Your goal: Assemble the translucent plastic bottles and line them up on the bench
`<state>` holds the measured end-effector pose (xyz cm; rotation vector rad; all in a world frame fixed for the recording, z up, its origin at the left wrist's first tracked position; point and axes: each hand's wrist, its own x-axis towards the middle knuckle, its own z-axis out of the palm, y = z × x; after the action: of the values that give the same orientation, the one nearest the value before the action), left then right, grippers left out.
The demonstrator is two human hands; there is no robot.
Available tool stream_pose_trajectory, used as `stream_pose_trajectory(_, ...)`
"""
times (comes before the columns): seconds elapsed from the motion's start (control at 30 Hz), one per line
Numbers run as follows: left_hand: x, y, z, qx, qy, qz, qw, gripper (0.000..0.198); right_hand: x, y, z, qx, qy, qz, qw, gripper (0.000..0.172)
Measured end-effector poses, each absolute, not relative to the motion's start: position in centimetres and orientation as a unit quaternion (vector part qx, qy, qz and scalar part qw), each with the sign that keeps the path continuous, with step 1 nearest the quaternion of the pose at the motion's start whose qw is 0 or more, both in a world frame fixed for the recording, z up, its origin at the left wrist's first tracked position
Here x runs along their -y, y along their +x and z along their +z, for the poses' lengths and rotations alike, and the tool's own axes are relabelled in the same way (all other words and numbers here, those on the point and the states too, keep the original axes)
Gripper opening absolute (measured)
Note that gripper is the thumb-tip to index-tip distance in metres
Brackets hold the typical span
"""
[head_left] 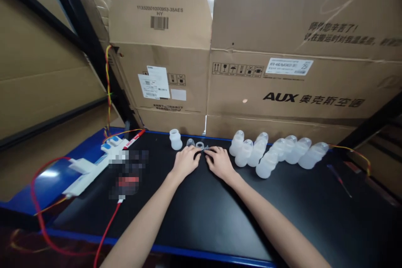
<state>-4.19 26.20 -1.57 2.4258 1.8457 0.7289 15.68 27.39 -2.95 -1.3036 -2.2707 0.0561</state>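
Note:
On the black tabletop, my left hand lies palm down with its thumb apart from the fingers. Its fingertips are close to a clear domed cap and a whitish ring; whether they touch is hard to see. Facing it, my right hand has its fingers stretched toward a small translucent piece, perhaps a bottle nipple, at the fingertips. Left of these parts stands a frosted bottle with an open top. To the right, several capped frosted bottles stand grouped together.
Cardboard boxes wall off the back. At left are a white power strip, a red marker, and a red cable near a blurred-out item. A screwdriver lies far right.

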Motion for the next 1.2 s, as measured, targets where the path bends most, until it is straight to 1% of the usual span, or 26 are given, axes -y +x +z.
stream_pose_trajectory(0.13,-26.1,-4.2,-1.2,-0.605,0.765,0.218,-0.002,0.026,-27.5,15.4,-2.8,0.836,-0.489,0.013,0.248,0.046)
stream_pose_trajectory(0.3,-26.0,-4.1,-0.8,-0.629,0.751,0.2,-0.009,0.028,-27.6,15.5,-2.9,0.838,-0.495,-0.001,0.229,0.046)
stream_pose_trajectory(0.47,-25.6,-3.4,-0.1,-0.631,0.757,0.171,-0.017,0.032,-27.7,15.5,-3.1,0.857,-0.49,0.027,0.154,0.053)
stream_pose_trajectory(0.53,-25.4,-3.2,0.2,-0.629,0.759,0.169,-0.016,0.03,-27.5,15.6,-2.5,0.86,-0.491,0.028,0.138,0.055)
stream_pose_trajectory(0.6,-25.3,-3.0,0.4,-0.627,0.76,0.169,-0.013,0.029,-27.2,15.7,-0.9,0.861,-0.485,0.013,0.149,0.056)
stream_pose_trajectory(0.67,-25.2,-3.0,0.6,-0.623,0.763,0.172,-0.009,0.029,-26.8,16.2,1.7,0.86,-0.474,-0.025,0.187,0.053)
stream_pose_trajectory(0.73,-25.2,-3.0,0.5,-0.613,0.767,0.186,-0.001,0.029,-26.4,17.0,5.0,0.843,-0.476,-0.082,0.236,0.047)
stream_pose_trajectory(0.8,-25.2,-3.0,0.3,-0.596,0.775,0.209,0.011,0.029,-26.2,18.3,8.0,0.787,-0.526,-0.155,0.281,0.044)
stream_pose_trajectory(0.83,-25.1,-2.9,0.2,-0.587,0.779,0.221,0.019,0.03,-26.2,19.0,9.1,0.759,-0.557,-0.181,0.285,0.046)
stream_pose_trajectory(0.9,-25.0,-2.8,-0.2,-0.566,0.785,0.25,0.032,0.031,-26.3,20.5,10.4,0.717,-0.617,-0.198,0.257,0.045)
stream_pose_trajectory(0.97,-24.9,-2.5,-0.4,-0.542,0.787,0.29,0.043,0.027,-26.6,21.5,10.7,0.712,-0.647,-0.177,0.209,0.035)
stream_pose_trajectory(1.03,-24.7,-2.2,-0.7,-0.519,0.781,0.343,0.056,0.019,-26.6,21.7,10.6,0.732,-0.641,-0.143,0.178,0.024)
stream_pose_trajectory(1.07,-24.6,-1.9,-0.8,-0.508,0.773,0.374,0.067,0.024,-26.5,21.5,10.6,0.749,-0.627,-0.125,0.174,0.022)
stream_pose_trajectory(1.17,-24.2,-0.7,-1.0,-0.466,0.736,0.474,0.128,0.072,-25.4,20.0,11.1,0.804,-0.557,-0.057,0.199,0.02)
stream_pose_trajectory(1.2,-24.1,-0.3,-0.9,-0.451,0.722,0.501,0.157,0.082,-25.0,19.3,11.4,0.822,-0.526,-0.021,0.216,0.021)
